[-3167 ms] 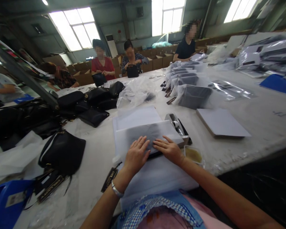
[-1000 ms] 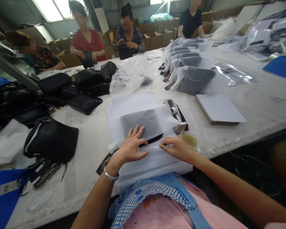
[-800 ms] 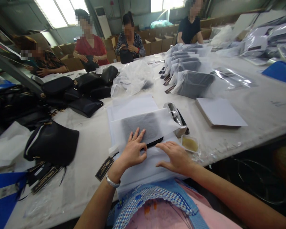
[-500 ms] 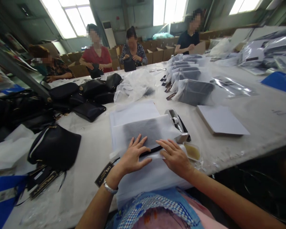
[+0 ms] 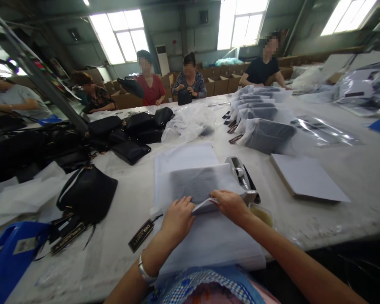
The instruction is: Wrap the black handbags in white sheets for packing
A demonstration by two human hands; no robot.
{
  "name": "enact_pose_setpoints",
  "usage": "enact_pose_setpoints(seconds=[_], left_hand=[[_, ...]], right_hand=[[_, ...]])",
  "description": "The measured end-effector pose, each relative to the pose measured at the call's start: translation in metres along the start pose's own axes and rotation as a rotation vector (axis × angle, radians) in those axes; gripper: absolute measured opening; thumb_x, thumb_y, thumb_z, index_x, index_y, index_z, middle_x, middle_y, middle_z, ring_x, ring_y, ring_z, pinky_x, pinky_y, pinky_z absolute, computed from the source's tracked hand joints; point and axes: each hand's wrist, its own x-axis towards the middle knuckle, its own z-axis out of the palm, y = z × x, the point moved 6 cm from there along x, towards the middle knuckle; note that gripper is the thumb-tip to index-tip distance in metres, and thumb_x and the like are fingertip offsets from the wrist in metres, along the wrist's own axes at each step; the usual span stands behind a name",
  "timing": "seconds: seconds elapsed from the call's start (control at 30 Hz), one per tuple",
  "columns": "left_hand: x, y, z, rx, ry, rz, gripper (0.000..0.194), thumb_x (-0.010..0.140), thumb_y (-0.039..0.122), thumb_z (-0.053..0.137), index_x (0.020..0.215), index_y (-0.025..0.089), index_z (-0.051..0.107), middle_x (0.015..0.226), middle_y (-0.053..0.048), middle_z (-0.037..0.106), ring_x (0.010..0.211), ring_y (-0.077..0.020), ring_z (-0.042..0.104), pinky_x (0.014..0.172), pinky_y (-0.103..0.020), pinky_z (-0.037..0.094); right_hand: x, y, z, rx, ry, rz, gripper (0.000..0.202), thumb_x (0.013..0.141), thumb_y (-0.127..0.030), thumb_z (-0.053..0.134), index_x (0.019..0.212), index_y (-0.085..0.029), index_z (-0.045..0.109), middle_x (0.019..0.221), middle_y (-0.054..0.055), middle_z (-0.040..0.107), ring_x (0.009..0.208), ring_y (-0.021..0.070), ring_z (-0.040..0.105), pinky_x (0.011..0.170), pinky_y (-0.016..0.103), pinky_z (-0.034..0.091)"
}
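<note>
A dark bag lies wrapped in white, see-through tissue paper [image 5: 223, 174] in front of me. My right hand [image 5: 232, 205] pinches the raised near edge of the paper. At the wrap's left part, my left hand [image 5: 177, 217] has its fingers drawn together on the same edge; its thumb is mostly hidden. A black brand tag [image 5: 141, 234] on a cord sticks out to the left. More white paper [image 5: 209, 242] spreads towards me under my forearms. Touching the wrap's right end is a tape dispenser [image 5: 240, 173], with a small dish of yellowish stuff [image 5: 262, 214] nearer me.
Unwrapped black bags [image 5: 131, 150] crowd the left, one bag [image 5: 88, 193] standing closer. Wrapped bags [image 5: 267, 135] line up at the back right, beyond a stack of white boards [image 5: 308, 177]. A blue container [image 5: 17, 253] sits front left. Several co-workers [image 5: 190, 80] are across the table.
My right hand has gone from resting fingers on the wrap to pinching and lifting the paper's edge. My left hand's spread fingers have drawn together nearer me. The view has shifted left and up.
</note>
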Motion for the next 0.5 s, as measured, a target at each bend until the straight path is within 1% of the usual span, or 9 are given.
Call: enact_pose_setpoints(seconds=[0.03,0.1,0.17,0.23,0.27,0.37,0.5], left_hand=[[0.001,-0.002,0.0,0.015,0.016,-0.045,0.02,0.09,0.015,0.054,0.107,0.018,0.065,0.14,-0.013,0.057,0.125,-0.0281,0.057,0.104,-0.042,0.046],[0.002,-0.007,0.002,0.016,0.031,-0.131,0.023,0.091,0.008,0.047,0.1,0.019,0.065,0.127,-0.012,0.066,0.112,-0.0246,0.065,0.094,-0.037,0.051],[0.002,-0.015,0.003,0.011,0.027,-0.198,0.022,0.091,0.009,0.048,0.1,0.02,0.064,0.105,-0.009,0.074,0.095,-0.0249,0.07,0.081,-0.035,0.054],[0.002,-0.022,0.004,0.016,0.025,-0.23,0.02,0.091,0.012,0.049,0.101,0.022,0.064,0.087,-0.007,0.075,0.084,-0.0259,0.071,0.072,-0.033,0.053],[0.003,-0.025,0.004,0.017,0.028,-0.229,0.019,0.092,0.014,0.049,0.1,0.023,0.064,0.085,-0.006,0.075,0.083,-0.0259,0.071,0.07,-0.032,0.051],[0.009,-0.036,0.002,-0.001,0.039,-0.217,0.016,0.095,0.02,0.05,0.101,0.025,0.064,0.085,-0.005,0.075,0.083,-0.0244,0.071,0.068,-0.028,0.048],[0.017,-0.05,-0.007,-0.074,0.03,-0.155,0.013,0.095,0.032,0.054,0.101,0.028,0.065,0.09,0.0,0.076,0.084,-0.0198,0.071,0.069,-0.024,0.045]], right_hand=[[0.0,0.001,0.0,-0.013,-0.007,0.012,0.013,0.099,-0.029,0.053,0.091,-0.021,0.06,0.077,0.005,0.072,0.074,0.0201,0.068,0.069,0.027,0.046],[0.001,0.005,0.001,-0.028,-0.023,0.033,0.014,0.098,-0.032,0.055,0.091,-0.02,0.06,0.077,0.004,0.072,0.072,0.0201,0.068,0.064,0.027,0.043],[0.003,0.008,0.001,-0.037,-0.038,0.05,0.013,0.097,-0.032,0.058,0.091,-0.021,0.062,0.076,0.004,0.072,0.07,0.02,0.067,0.061,0.027,0.039],[0.005,0.011,0.0,-0.057,-0.046,0.068,0.012,0.096,-0.031,0.059,0.09,-0.021,0.063,0.075,0.003,0.072,0.067,0.0197,0.067,0.059,0.027,0.036],[0.007,0.012,-0.001,-0.068,-0.048,0.078,0.013,0.096,-0.031,0.058,0.09,-0.022,0.064,0.074,0.003,0.072,0.066,0.0194,0.066,0.058,0.028,0.034],[0.012,0.017,-0.001,-0.077,-0.058,0.119,0.016,0.096,-0.035,0.058,0.09,-0.023,0.065,0.073,0.002,0.072,0.063,0.0184,0.065,0.056,0.028,0.03],[0.017,0.022,0.0,-0.043,-0.078,0.169,0.018,0.096,-0.039,0.059,0.089,-0.023,0.066,0.079,0.0,0.072,0.068,0.0173,0.066,0.057,0.027,0.029]])
